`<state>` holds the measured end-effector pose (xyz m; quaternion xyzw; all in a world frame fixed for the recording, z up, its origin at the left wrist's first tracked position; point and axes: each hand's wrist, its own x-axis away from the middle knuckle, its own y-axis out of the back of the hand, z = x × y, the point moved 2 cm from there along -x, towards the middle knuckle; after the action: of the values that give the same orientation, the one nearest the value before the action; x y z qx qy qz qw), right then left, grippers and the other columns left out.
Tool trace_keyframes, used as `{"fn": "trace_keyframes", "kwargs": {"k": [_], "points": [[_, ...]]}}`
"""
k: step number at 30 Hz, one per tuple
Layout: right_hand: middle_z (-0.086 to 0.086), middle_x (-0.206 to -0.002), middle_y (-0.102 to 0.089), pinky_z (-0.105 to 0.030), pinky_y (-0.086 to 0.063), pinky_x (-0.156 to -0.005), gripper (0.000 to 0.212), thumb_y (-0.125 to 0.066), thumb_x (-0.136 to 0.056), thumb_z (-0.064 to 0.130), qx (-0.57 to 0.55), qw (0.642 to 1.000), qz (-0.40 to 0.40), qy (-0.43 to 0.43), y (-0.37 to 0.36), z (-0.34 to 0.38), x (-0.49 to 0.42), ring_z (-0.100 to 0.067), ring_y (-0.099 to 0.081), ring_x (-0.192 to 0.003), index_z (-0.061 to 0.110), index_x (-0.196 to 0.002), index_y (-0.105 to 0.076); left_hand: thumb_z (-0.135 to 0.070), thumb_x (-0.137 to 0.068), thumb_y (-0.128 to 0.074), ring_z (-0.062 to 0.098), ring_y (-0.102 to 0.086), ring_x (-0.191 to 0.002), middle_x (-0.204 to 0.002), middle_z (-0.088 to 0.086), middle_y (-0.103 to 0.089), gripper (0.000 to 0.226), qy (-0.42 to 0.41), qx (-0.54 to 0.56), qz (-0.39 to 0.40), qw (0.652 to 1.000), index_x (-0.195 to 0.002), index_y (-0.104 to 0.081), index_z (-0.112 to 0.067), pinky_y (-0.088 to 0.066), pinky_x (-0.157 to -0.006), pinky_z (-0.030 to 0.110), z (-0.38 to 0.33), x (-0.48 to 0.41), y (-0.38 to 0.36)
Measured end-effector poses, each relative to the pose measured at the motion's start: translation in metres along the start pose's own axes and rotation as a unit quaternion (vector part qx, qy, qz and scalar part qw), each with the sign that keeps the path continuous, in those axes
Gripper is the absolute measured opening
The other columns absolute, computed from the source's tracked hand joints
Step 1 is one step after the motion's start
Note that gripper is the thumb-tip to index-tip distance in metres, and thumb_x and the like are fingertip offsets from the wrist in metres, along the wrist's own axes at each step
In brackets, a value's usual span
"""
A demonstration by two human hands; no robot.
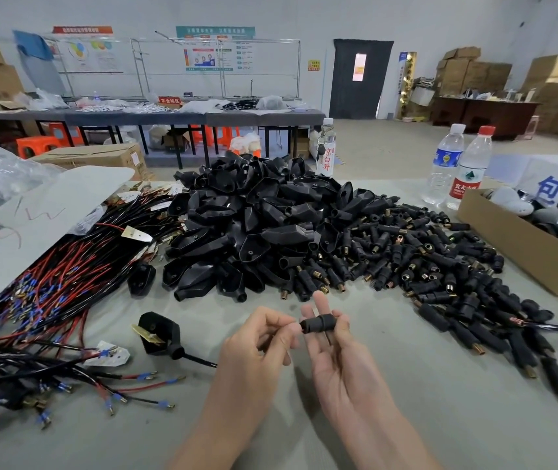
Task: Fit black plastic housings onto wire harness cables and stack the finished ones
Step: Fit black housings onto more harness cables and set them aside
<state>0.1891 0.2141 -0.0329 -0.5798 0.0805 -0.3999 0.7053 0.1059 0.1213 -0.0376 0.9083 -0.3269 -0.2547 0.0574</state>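
Black barrel housing (318, 323) lay nearest, crosswise on the fingers of the right hand (335, 354), which was palm up with its outer fingers curled over the part's right end. Left hand (260, 340) pinched the left end between thumb and forefinger. A thin dark lead seemed to hang under it, too small to be sure. Judged light, rigid moulded plastic, smooth and a bit slippery, not fragile. Best taken in a pinch at the middle collar or the ends, leaving the bore free.

Just left on the table (406, 418) lay a finished housing (160, 334), brass blade showing, its cable running off right. Further left lay the wire harness cables (50, 286), red and black with blue crimp ends. They looked floppy and likely to tangle. A white sheet (40, 212) partly covered them.

Mid table sat a pile of shell housings (247, 225), touching a spread of barrel pieces (440, 266) with brass ends. At the right edge an open cardboard box (521, 245) held grey and white rounded items, not identifiable. Behind it a clear water bottle (445, 164) and a red-capped bottle (472, 171) stood upright, side by side.
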Motion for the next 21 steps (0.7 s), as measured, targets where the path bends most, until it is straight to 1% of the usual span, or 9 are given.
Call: {"fn": "trace_keyframes", "kwargs": {"k": [3, 6, 10, 13, 14, 16, 17, 19, 21], "points": [[-0.015, -0.108, -0.075, -0.044, -0.057, -0.090, 0.027, -0.035, -0.108, 0.017, -0.013, 1.000, 0.006, 0.002, -0.001, 0.000, 0.000, -0.026, -0.066, -0.110, -0.002, -0.114, -0.054, -0.040, -0.087, -0.066, 0.014, -0.064, -0.061, -0.073, -0.006, -0.069, 0.004, 0.000, -0.010, -0.004, 1.000, -0.089, -0.063, -0.038, -0.055, -0.065, 0.037, 0.001, 0.001, 0.001], [-0.016, -0.106, -0.076, -0.048, -0.050, -0.089, 0.032, -0.035, -0.108, 0.014, -0.022, 1.000, -0.002, 0.016, 0.000, 0.004, -0.003, -0.026, -0.067, -0.107, -0.010, -0.121, -0.052, -0.050, -0.086, -0.061, 0.019, -0.061, -0.061, -0.070, -0.002, -0.066, 0.015, -0.015, -0.027, 0.008, 1.000, -0.092, -0.061, -0.037, -0.054, -0.063, 0.044, 0.001, 0.004, -0.004], [-0.014, -0.109, -0.075, -0.045, -0.053, -0.085, 0.035, -0.035, -0.108, 0.015, -0.016, 0.999, -0.008, 0.030, 0.001, 0.004, -0.003, -0.023, -0.067, -0.107, -0.009, -0.128, -0.052, -0.051, -0.086, -0.056, 0.018, -0.059, -0.058, -0.066, -0.001, -0.063, 0.016, -0.035, -0.043, 0.011, 0.998, -0.090, -0.058, -0.036, -0.051, -0.057, 0.039, -0.001, 0.007, -0.008], [-0.013, -0.110, -0.075, -0.032, -0.062, -0.077, 0.034, -0.036, -0.108, 0.017, -0.017, 0.999, -0.006, 0.042, 0.001, 0.001, -0.002, -0.020, -0.073, -0.098, -0.004, -0.131, -0.049, -0.049, -0.086, -0.056, 0.011, -0.051, -0.051, -0.063, -0.002, -0.060, 0.015, -0.028, -0.048, 0.005, 0.998, -0.087, -0.057, -0.035, -0.045, -0.050, 0.034, -0.002, 0.008, -0.007], [-0.012, -0.110, -0.075, -0.030, -0.063, -0.075, 0.034, -0.036, -0.108, 0.018, -0.014, 0.999, -0.005, 0.044, 0.002, 0.000, -0.002, -0.020, -0.074, -0.095, -0.004, -0.131, -0.049, -0.048, -0.086, -0.057, 0.008, -0.050, -0.050, -0.063, -0.004, -0.060, 0.013, -0.028, -0.054, 0.004, 0.998, -0.087, -0.057, -0.035, -0.042, -0.050, 0.029, -0.003, 0.008, -0.006], [-0.014, -0.113, -0.074, -0.032, -0.061, -0.079, 0.035, -0.037, -0.108, 0.019, -0.008, 0.999, -0.006, 0.037, 0.002, -0.003, -0.001, -0.021, -0.074, -0.099, -0.004, -0.131, -0.049, -0.042, -0.087, -0.061, 0.005, -0.047, -0.048, -0.062, -0.008, -0.060, 0.008, -0.031, -0.076, 0.002, 0.997, -0.086, -0.057, -0.036, -0.037, -0.050, 0.021, -0.005, 0.008, -0.004], [-0.015, -0.115, -0.073, -0.034, -0.060, -0.082, 0.035, -0.038, -0.107, 0.019, -0.007, 0.999, -0.008, 0.031, 0.002, -0.004, -0.001, -0.024, -0.072, -0.105, -0.004, -0.131, -0.050, -0.040, -0.087, -0.062, 0.005, -0.046, -0.046, -0.062, -0.009, -0.060, 0.007, -0.033, -0.089, 0.001, 0.995, -0.086, -0.056, -0.036, -0.035, -0.050, 0.020, -0.005, 0.008, -0.003], [-0.017, -0.117, -0.072, -0.036, -0.058, -0.083, 0.031, -0.039, -0.107, 0.019, -0.004, 1.000, -0.009, 0.021, 0.002, -0.006, 0.001, -0.026, -0.067, -0.112, -0.003, -0.125, -0.054, -0.039, -0.087, -0.062, 0.008, -0.043, -0.045, -0.059, -0.007, -0.057, 0.008, -0.036, -0.109, 0.003, 0.993, -0.085, -0.055, -0.036, -0.035, -0.049, 0.023, -0.007, 0.008, -0.001], [-0.018, -0.115, -0.073, -0.037, -0.059, -0.082, 0.028, -0.040, -0.106, 0.019, 0.002, 1.000, -0.004, 0.010, 0.002, -0.007, 0.003, -0.027, -0.067, -0.113, -0.001, -0.116, -0.057, -0.039, -0.088, -0.062, 0.010, -0.043, -0.045, -0.057, -0.003, -0.055, 0.010, -0.039, -0.124, 0.003, 0.992, -0.083, -0.054, -0.036, -0.035, -0.048, 0.026, -0.006, 0.008, 0.001]]}}
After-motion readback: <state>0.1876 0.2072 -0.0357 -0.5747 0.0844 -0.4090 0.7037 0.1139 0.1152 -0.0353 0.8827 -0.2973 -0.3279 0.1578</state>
